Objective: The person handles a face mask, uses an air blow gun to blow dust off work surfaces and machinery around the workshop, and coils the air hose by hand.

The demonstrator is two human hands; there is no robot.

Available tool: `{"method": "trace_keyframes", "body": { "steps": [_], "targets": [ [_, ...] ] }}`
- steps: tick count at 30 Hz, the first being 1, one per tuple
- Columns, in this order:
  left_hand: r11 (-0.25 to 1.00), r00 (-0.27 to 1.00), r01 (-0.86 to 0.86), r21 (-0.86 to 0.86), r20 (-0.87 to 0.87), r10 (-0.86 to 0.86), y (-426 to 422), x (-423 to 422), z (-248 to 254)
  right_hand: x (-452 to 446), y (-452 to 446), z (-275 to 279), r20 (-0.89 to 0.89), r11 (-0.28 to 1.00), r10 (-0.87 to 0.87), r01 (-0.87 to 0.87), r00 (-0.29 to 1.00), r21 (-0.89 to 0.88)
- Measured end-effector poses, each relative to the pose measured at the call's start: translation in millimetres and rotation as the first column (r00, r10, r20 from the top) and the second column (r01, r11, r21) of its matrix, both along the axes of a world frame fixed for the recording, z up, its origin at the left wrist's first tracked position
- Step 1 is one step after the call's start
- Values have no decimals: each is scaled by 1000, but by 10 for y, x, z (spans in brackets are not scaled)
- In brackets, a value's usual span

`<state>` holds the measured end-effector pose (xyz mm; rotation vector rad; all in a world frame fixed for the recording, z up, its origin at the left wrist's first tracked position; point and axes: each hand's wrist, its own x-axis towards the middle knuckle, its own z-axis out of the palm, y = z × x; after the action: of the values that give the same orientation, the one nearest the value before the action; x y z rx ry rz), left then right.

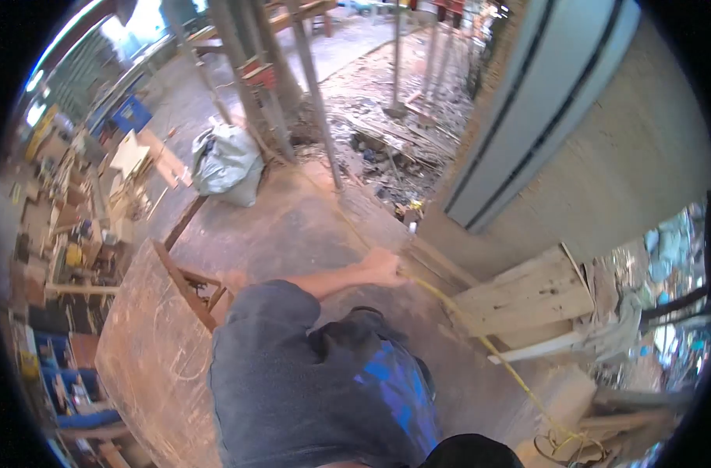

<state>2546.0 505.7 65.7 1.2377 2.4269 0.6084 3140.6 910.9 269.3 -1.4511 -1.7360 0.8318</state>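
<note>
My left hand (383, 267) reaches across in front of my body at the end of a bare forearm. Its fingers look closed around a yellow cord (513, 376). From the hand the cord runs down to the lower right and ends in loose loops; a thinner stretch continues to the upper left along the floor. My dark grey shirt (293, 374) with a blue print fills the lower middle and hides part of the floor. I do not see my right hand.
A wooden tabletop (153, 359) stands at left, near wood offcuts (83, 226) and blue bins (63, 382). A stuffed white sack (227, 165) rests by wooden posts (254, 70). At right are a large leaning panel (605, 148) and a wooden box (527, 292). Debris (394, 148) lies beyond.
</note>
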Motion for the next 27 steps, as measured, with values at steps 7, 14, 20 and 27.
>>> {"method": "trace_keyframes", "body": {
  "steps": [7,14,20,27],
  "targets": [
    [849,806,518,108,270,-527,1630,1474,802,1583,693,-705,3,966,-247,246,969,86],
    [746,490,643,176,653,-577,3275,3122,293,1233,1129,-1385,-356,947,-314,265,880,-181],
    [889,620,458,-15,721,-308,4125,3582,374,1903,1247,-2210,-916,926,-364,173,171,-336],
    [916,805,398,-55,499,-320,4838,3626,250,3186,463,-5084,-502,225,-431,450,-750,-864]
  ]
}}
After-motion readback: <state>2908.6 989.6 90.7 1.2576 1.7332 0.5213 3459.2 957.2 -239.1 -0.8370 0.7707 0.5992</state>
